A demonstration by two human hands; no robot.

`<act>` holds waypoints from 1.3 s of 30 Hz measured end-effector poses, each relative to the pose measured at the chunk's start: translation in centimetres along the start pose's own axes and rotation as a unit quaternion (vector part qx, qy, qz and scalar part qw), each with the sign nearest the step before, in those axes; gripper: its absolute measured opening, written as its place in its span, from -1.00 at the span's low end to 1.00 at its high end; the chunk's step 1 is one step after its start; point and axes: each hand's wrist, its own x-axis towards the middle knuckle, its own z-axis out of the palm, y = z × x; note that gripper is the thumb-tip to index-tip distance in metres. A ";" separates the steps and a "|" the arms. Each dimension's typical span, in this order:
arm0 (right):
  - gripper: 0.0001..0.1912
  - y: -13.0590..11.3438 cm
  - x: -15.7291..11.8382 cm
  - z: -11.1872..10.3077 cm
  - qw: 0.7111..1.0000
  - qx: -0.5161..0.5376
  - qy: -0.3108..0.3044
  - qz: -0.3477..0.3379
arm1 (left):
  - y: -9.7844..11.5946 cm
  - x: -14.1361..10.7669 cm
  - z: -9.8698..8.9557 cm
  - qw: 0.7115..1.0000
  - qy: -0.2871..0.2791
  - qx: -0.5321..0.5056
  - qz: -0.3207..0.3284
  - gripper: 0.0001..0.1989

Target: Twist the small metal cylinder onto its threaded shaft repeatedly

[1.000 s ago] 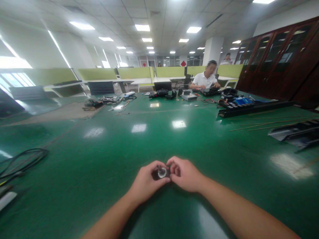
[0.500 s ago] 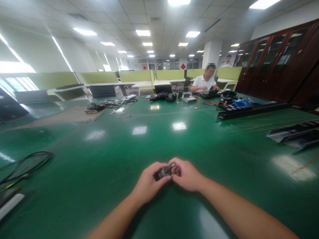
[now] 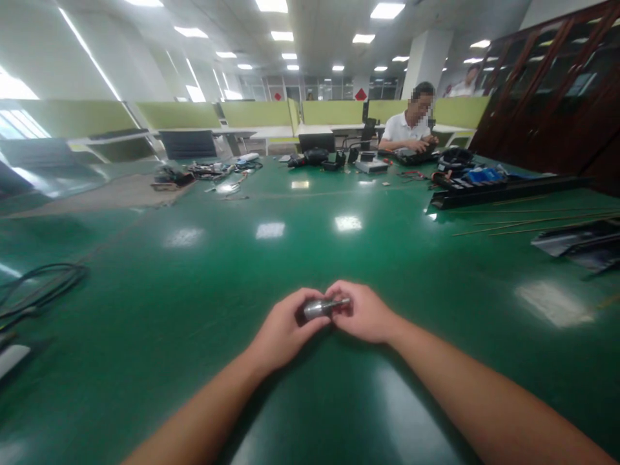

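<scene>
A small silvery metal part (image 3: 316,309), a rounded body with a thin shaft pointing right, is held over the green tabletop (image 3: 232,278). My left hand (image 3: 285,326) wraps round its wider body, with the thumb in front and the fingers behind. Around the shaft end, the fingers of my right hand (image 3: 363,313) are curled and pinch the part. The fingertips of both hands nearly meet at its middle.
Black cables (image 3: 48,294) lie at the left edge. Tools, wires and a grey box (image 3: 372,166) line the far side, where a person in white (image 3: 400,131) works. Black metal channels (image 3: 508,194) and thin rods (image 3: 523,226) lie at the right.
The view has tilted down, so the far tables sit higher in the picture. The metal part now lies more level, and more of its silvery body and shaft shows between my hands.
</scene>
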 end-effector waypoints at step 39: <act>-0.82 -1.3 -0.4 -0.5 0.997 0.059 0.038 -0.045 | -0.2 -0.2 0.2 0.999 0.029 -0.025 0.029 -0.72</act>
